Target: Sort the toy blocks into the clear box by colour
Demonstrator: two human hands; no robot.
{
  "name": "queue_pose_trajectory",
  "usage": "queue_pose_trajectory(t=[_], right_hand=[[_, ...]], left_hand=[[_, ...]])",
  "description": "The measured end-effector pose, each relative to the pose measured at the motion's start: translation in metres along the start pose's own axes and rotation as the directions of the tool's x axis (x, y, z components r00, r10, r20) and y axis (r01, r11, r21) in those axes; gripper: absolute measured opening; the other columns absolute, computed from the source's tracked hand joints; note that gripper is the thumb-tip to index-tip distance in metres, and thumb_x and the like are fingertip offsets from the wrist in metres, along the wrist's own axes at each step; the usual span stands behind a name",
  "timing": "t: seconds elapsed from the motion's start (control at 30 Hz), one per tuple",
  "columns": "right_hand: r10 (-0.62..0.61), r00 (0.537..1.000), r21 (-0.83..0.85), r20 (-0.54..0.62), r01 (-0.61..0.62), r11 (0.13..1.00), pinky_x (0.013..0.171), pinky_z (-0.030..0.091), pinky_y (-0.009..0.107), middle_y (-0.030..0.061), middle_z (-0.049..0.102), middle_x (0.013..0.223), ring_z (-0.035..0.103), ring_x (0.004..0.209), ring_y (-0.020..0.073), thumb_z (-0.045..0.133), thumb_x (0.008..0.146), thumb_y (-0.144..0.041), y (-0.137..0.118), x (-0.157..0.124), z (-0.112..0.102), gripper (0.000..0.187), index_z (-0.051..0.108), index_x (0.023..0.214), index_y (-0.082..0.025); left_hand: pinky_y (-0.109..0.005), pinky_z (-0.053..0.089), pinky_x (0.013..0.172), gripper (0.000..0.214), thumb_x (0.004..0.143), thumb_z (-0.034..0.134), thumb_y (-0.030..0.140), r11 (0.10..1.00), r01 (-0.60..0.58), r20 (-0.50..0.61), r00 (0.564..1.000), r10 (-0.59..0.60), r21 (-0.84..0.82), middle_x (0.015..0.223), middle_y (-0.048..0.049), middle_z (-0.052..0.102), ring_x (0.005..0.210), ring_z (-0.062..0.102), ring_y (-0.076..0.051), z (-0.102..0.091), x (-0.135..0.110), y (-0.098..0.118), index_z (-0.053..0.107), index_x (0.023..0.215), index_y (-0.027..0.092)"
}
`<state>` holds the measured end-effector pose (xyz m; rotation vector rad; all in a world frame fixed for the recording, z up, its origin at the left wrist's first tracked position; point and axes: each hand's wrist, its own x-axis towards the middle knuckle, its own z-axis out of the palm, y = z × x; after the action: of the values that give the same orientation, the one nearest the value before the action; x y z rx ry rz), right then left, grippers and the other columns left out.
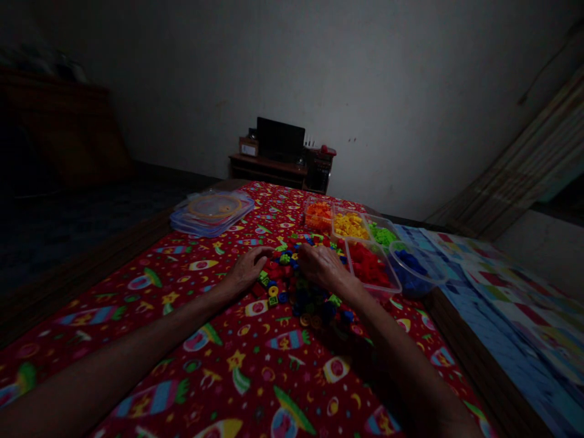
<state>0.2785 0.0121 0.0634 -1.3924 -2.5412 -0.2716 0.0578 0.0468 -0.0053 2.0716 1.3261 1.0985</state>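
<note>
A heap of small coloured beads (296,286) in red, blue, green and yellow lies on a red patterned cloth (255,365). My left hand (249,267) rests at the heap's left edge, fingers curled down onto the beads. My right hand (322,264) lies on top of the heap's right side, fingers bent over the beads; what either hand grips is hidden. Beside my right hand stand clear tubs sorted by colour: orange (318,214), yellow (350,225), green (383,234), red (370,264) and a round blue one (413,264).
A stack of clear container lids (212,212) lies at the far left of the cloth. A blue patterned sheet (502,304) covers the surface to the right. Against the far wall stands a low wooden shelf with a dark screen (280,140). The room is dim.
</note>
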Motion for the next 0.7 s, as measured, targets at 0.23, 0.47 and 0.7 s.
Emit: queue_pose_trajectory(t=[0.23, 0.47, 0.7], right_hand=[[0.248, 0.969, -0.076, -0.024, -0.249, 0.965, 0.057, 0.027, 0.027, 0.0063, 0.063, 0.077, 0.05, 0.064, 0.0141, 0.049, 0.091, -0.037, 0.048, -0.014, -0.039, 0.025, 0.065, 0.089, -0.017], [0.522, 0.845, -0.241, 0.119, -0.485, 0.841, 0.061, 0.034, 0.028, 0.0124, 0.068, 0.093, 0.06, 0.082, 0.0207, 0.054, 0.087, -0.033, 0.074, -0.025, -0.061, 0.025, 0.069, 0.094, -0.015], [0.586, 0.797, -0.334, 0.148, -0.517, 0.788, 0.06, 0.034, 0.03, 0.0167, 0.068, 0.096, 0.063, 0.086, 0.0239, 0.05, 0.083, -0.018, 0.072, -0.029, -0.064, 0.026, 0.07, 0.099, -0.012]], left_hand=[[-0.037, 0.052, 0.087, 0.037, 0.08, 0.041, 0.034, 1.0, 0.012, 0.005, 1.0, -0.012, 0.006, 0.106, -0.0082, 0.07, 0.097, 0.065, -0.023, 0.0, 0.0, 0.0, 0.062, 0.106, 0.018], [-0.039, 0.049, 0.093, 0.04, 0.083, 0.035, 0.032, 1.0, 0.005, 0.004, 1.0, -0.005, 0.019, 0.11, -0.0082, 0.069, 0.101, 0.064, -0.023, -0.001, -0.002, 0.002, 0.062, 0.109, 0.017], [-0.041, 0.047, 0.096, 0.047, 0.082, 0.031, 0.028, 0.998, 0.056, 0.03, 0.998, -0.057, 0.024, 0.114, -0.0125, 0.067, 0.105, 0.062, -0.026, -0.002, -0.001, 0.006, 0.061, 0.114, 0.011]])
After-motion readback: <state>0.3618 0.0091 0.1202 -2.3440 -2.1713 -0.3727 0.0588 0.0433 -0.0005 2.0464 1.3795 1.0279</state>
